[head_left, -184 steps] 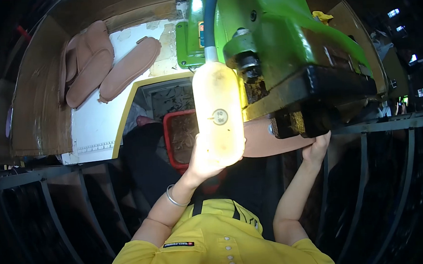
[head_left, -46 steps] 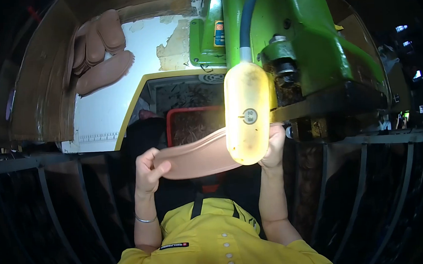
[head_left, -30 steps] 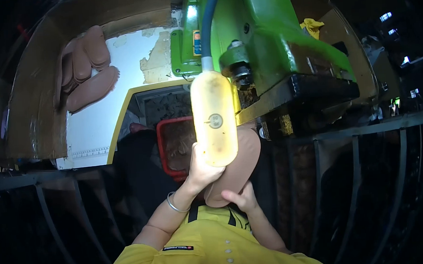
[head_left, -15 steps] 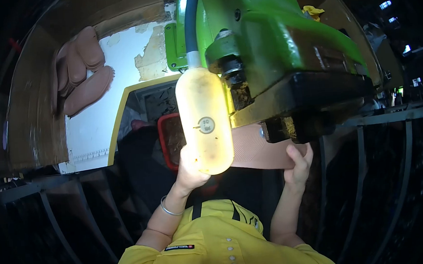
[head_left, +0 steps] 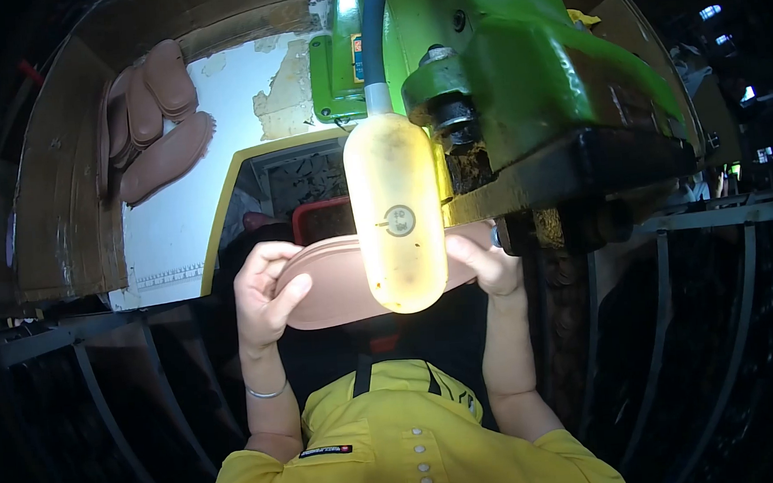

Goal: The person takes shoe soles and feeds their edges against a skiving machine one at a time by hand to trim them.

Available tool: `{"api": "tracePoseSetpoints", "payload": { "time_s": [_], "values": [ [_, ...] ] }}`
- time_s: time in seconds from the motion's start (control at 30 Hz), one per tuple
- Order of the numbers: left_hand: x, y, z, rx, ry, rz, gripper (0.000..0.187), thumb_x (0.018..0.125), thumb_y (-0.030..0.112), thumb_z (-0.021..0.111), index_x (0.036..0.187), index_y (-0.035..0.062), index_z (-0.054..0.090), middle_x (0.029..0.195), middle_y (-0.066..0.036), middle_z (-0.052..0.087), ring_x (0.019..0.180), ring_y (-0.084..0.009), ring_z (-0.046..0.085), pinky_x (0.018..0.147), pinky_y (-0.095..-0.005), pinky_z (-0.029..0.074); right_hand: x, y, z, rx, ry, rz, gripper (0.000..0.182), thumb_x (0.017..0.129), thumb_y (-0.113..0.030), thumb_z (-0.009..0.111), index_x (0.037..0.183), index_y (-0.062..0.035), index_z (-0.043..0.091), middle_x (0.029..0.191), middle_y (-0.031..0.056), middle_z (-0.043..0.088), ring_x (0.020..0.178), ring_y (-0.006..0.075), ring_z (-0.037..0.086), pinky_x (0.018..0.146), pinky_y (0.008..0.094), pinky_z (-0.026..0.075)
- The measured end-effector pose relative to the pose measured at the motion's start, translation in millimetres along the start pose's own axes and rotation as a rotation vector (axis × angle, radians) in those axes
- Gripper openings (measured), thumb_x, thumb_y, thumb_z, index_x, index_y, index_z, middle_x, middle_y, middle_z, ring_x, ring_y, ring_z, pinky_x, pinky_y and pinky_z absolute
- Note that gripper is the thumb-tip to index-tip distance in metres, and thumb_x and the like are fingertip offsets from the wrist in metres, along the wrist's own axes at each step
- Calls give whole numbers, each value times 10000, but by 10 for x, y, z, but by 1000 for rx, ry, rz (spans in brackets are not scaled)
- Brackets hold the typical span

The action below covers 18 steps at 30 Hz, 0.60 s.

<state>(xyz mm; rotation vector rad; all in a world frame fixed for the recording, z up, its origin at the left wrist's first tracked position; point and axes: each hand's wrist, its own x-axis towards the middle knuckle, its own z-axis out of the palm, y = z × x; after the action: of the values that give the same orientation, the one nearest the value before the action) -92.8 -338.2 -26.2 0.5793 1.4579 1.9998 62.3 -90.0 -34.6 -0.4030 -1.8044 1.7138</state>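
Note:
Below the machine head, both my hands hold a pinkish-brown shoe sole (head_left: 327,289) level across my front. My left hand (head_left: 266,293) grips its left end, the thumb on the face and the fingers behind the edge. At the other end, my right hand (head_left: 492,266) has its thumb over the sole, with the fingers mostly hidden. A glowing lamp (head_left: 401,267) hangs in front and covers the sole's middle. The green machine (head_left: 527,82) stands above and to the right, its dark metal foot (head_left: 536,228) close to my right hand.
Several similar soles (head_left: 162,158) lie on the white worktable (head_left: 170,246) at left, against a cardboard wall (head_left: 66,217). A red bin (head_left: 319,219) sits behind the held sole, inside a yellow-edged opening (head_left: 224,194). Metal rails (head_left: 665,313) run along both sides.
The sole has moved left, out from under the machine foot, and now shows its smooth face. My left hand has shifted left from behind the lamp; my right hand has also moved left.

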Motion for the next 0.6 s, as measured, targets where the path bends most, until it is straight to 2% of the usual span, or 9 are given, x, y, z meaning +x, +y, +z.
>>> {"api": "tracePoseSetpoints", "payload": {
  "time_s": [0.1, 0.2, 0.27, 0.37, 0.4, 0.47, 0.53, 0.57, 0.6],
  "values": [
    [-171, -128, -239, 5, 35, -77, 210, 831, -39, 624, 958, 16, 466, 884, -119, 660, 795, -100, 627, 726, -229, 496, 4, -221, 173, -326, -245, 144, 314, 747, 50, 703, 1046, 48, 605, 880, 27, 641, 652, 44, 546, 573, 188, 429],
    [-367, -212, -266, 27, -30, -197, 226, 822, -59, 636, 913, 34, 451, 873, -102, 652, 790, -94, 625, 722, -232, 503, 96, -245, 433, 57, -58, 122, 290, 743, 53, 713, 1011, 68, 603, 829, 5, 633, 605, -4, 509, 509, 149, 365],
    [-504, -391, -181, 76, -68, -255, 251, 811, -59, 665, 887, 45, 449, 858, -72, 632, 814, -87, 619, 708, -227, 505, 87, -242, 395, 37, -117, 175, 295, 725, 53, 732, 990, 68, 603, 808, 0, 633, 599, -11, 494, 518, 154, 370],
    [-664, -670, 140, 103, -143, -364, 210, 820, -20, 684, 896, 16, 491, 948, -140, 676, 900, -153, 652, 797, -293, 536, 105, -225, 438, -16, -85, 112, 299, 711, 67, 739, 978, 59, 605, 817, 5, 632, 575, -1, 472, 529, 159, 402],
    [-696, -762, 270, 167, -183, -323, 272, 813, 0, 702, 1022, -33, 532, 981, -133, 679, 902, -146, 652, 797, -284, 536, 97, -194, 474, 6, -54, 85, 325, 705, 59, 754, 990, 51, 599, 815, 8, 632, 591, 10, 474, 559, 163, 424],
    [-690, -738, 611, 187, -169, -332, 290, 802, 51, 737, 1029, -35, 577, 917, -76, 679, 836, -104, 644, 730, -251, 518, 77, -256, 534, 29, -6, 51, 351, 698, 51, 770, 1001, 43, 593, 813, 10, 631, 608, 21, 476, 589, 167, 447],
    [-605, -721, 704, 383, -252, -270, 297, 779, 75, 765, 994, -37, 594, 867, -71, 681, 774, -85, 639, 696, -248, 518, 64, -521, 526, -89, 48, -19, 406, 639, -100, 873, 915, 16, 600, 805, 61, 633, 695, 108, 594, 633, 258, 510],
    [-517, -724, 650, 469, -255, -169, 301, 757, 74, 777, 984, -30, 609, 831, -64, 681, 709, -94, 633, 684, -248, 521, -74, -414, 332, -188, 64, 128, 459, 659, -95, 859, 987, 7, 555, 802, 83, 641, 705, 107, 610, 632, 245, 501],
    [-352, -648, 491, 545, -296, -92, 350, 735, 48, 779, 1038, -8, 613, 904, -67, 683, 750, -112, 638, 700, -252, 520, 75, -824, 187, -510, 23, -193, 485, 696, -101, 833, 1048, -4, 514, 769, 97, 636, 687, 92, 610, 610, 219, 482]
  ]
}}
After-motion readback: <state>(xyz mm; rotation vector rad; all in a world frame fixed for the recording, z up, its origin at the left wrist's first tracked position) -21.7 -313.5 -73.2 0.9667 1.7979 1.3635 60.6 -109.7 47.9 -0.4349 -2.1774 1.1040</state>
